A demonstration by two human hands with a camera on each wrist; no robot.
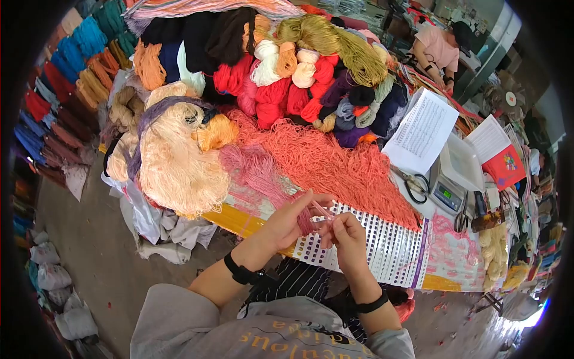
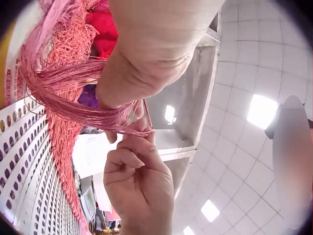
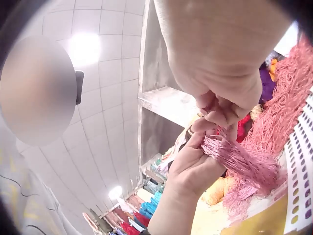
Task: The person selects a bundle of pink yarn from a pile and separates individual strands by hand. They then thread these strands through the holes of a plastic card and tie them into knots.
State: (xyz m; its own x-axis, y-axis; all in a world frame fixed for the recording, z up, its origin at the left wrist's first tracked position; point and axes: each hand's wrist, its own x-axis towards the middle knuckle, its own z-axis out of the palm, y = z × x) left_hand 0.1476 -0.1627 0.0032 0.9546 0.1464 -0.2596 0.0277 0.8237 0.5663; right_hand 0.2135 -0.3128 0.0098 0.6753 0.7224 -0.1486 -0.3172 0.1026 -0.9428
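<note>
A pink-mauve yarn hank (image 1: 257,169) runs across the table edge into the left hand (image 1: 287,222), which holds its looped end between thumb and fingers. Close beside it, the right hand (image 1: 349,239) pinches a few strands at the end of the hank. In the left wrist view the yarn (image 2: 73,110) passes under the left hand (image 2: 146,54) to the right hand's (image 2: 139,181) fingertips. The right wrist view has the hank (image 3: 244,161) hanging from the left hand (image 3: 193,169), the right hand (image 3: 220,63) touching its fingers; the exact pinch is partly hidden.
Coral yarn (image 1: 335,164) and a white strip with rows of holes (image 1: 376,245) lie on the table. Cream yarn (image 1: 179,155) is heaped left, colored skeins (image 1: 272,99) behind. Printed sheets (image 1: 421,128), scissors (image 1: 417,186) and a scale (image 1: 447,192) sit right. Another person (image 1: 439,51) is at the back.
</note>
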